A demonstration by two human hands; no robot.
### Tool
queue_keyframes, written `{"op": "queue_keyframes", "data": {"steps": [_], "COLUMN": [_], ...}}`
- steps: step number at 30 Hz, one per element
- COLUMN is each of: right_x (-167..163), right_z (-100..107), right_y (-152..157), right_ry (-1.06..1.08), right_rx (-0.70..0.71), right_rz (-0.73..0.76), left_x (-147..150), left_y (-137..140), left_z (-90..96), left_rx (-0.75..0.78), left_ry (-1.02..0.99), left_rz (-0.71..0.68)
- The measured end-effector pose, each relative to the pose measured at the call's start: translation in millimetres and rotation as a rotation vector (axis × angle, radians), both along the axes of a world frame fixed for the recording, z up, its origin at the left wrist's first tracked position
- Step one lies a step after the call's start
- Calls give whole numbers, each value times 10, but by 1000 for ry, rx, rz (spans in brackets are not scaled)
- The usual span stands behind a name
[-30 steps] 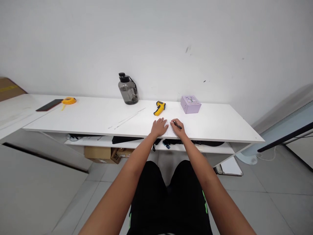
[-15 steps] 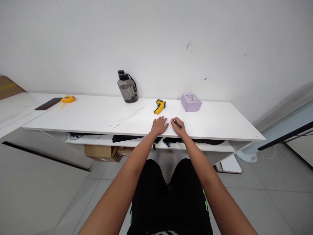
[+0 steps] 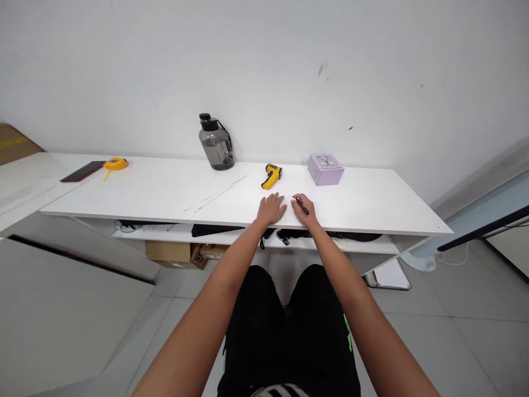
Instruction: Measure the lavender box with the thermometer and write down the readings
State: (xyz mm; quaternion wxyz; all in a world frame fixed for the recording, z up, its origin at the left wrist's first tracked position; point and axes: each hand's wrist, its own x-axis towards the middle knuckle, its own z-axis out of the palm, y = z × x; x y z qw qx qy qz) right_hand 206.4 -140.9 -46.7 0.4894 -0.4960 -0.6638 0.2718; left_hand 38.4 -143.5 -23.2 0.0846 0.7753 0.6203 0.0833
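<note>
My right hand (image 3: pixel 305 210) is closed round a dark pen (image 3: pixel 302 206), its tip pointing down and left toward a white sheet of paper (image 3: pixel 290 219) on the white tabletop (image 3: pixel 165 190). The paper's edges are hard to make out against the surface. Flat beside it on the left lies my left hand (image 3: pixel 271 209), fingers spread, holding nothing. Just beyond my hands rests a yellow and black infrared thermometer (image 3: pixel 272 177). A lilac box (image 3: pixel 326 169) with a printed lid stands behind my right hand.
Against the wall stands a large grey water bottle (image 3: pixel 216 144) with a black cap. Farther left lie an orange tape measure (image 3: pixel 116 164) and a dark flat slab (image 3: pixel 84 171). Under the top, a lower shelf (image 3: pixel 161 234) holds dark items, with a cardboard box (image 3: pixel 168 253) below it.
My right hand has shifted slightly with the pen, which tilts a little differently. The left hand stays flat in place. The whole view has moved slightly.
</note>
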Motion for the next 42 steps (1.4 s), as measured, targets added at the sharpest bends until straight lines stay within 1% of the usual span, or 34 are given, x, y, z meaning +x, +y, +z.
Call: {"op": "queue_keyframes", "data": {"steps": [3, 9, 12, 23, 27, 32, 34, 36, 39, 40, 41, 42], "right_x": [0, -53, -62, -41, -42, -52, -17, 67, 274, 348, 412, 462], "right_z": [-21, -31, -39, -28, -52, -81, -44, 37, 214, 273, 325, 367], "right_y": [10, 113, 146, 126, 139, 227, 278, 337, 457, 513, 578, 652], "right_ry": [-2, -28, -23, 59, 93, -14, -37, -42, -142, -188, -211, -204], "right_rx": [-1, -58, -81, -124, -162, -139, -139, -127, -26, -3, -16, -67], "right_rz": [10, -125, -151, -146, -141, -193, -204, -205, -234, -282, -360, -457], "left_x": [-3, 1, 5, 9, 4, -21, -31, -43, -90, -121, -159, -205], "left_y": [4, -1, 0, -2, -2, -4, -20, -45, -53, -31, 10, 71], "left_z": [-4, -9, -8, -18, -30, -18, -20, -26, -5, 21, 60, 110], "left_rx": [-5, 14, 12, 14, 14, 25, 44, 103, 248, 283, 308, 328], "left_ry": [0, -1, 1, -63, -97, -153, -178, -190, -192, -188, -178, -166], "left_rz": [-2, -5, -3, 12, 1, 8, -7, -28, 13, 20, 11, 0]}}
